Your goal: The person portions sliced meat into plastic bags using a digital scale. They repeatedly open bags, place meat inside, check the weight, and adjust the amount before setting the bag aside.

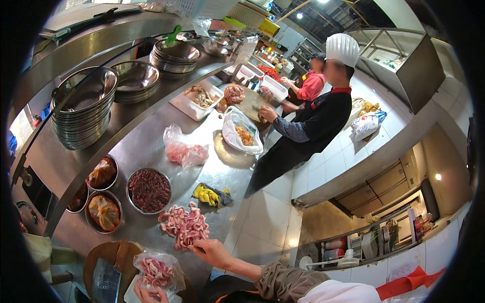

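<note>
At the bottom edge, my left hand (151, 296) grips the near rim of a clear plastic bag (179, 280) that holds strips of raw pink meat (153, 272). The bag rests over a white flat object (130, 291), partly hidden, on a round wooden chopping board (94, 254). A cleaver (107, 282) with a wooden handle lies on that board beside the bag. My right hand (214, 253) reaches over the steel table (151, 242), its curled fingertips touching the near edge of a pile of raw meat strips (185, 225). Whether they pinch a strip is hidden.
A steel bowl of dark sliced meat (149, 190) and bowls with bagged food (103, 212) stand beyond the pile. A yellow-and-grey cloth (213, 195) and bagged meat (185, 153) lie farther along. Stacked steel bowls (81, 110) fill the shelf. A co-worker (318, 113) stands at the table.
</note>
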The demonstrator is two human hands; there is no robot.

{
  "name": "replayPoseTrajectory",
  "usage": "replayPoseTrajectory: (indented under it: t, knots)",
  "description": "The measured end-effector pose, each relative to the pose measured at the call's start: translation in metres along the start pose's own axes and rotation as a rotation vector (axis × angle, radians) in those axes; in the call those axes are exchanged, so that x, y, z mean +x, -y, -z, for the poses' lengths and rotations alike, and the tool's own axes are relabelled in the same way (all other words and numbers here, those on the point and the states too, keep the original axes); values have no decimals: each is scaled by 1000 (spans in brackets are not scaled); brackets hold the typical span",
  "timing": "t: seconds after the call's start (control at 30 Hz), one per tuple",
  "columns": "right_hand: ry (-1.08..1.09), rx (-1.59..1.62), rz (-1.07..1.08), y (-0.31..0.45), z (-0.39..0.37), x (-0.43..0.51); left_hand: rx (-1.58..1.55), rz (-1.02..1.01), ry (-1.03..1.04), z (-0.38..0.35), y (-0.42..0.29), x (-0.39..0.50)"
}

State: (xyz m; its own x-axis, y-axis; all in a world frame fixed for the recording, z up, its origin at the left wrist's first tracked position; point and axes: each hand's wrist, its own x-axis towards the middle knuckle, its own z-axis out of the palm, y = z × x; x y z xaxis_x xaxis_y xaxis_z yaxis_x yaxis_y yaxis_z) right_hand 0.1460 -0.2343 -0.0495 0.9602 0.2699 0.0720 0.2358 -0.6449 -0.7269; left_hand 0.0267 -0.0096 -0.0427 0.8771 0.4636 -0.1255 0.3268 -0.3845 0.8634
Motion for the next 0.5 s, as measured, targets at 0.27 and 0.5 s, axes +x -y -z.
replayPoseTrajectory:
  t: [0.27, 0.5]
  knots:
    - [8, 67, 6, -3, -3, -2, 109, -94, -43, 6, -23, -10]
    - [14, 120, 13, -7, -6, -4, -30, 136, 29, 6, -20, -10]
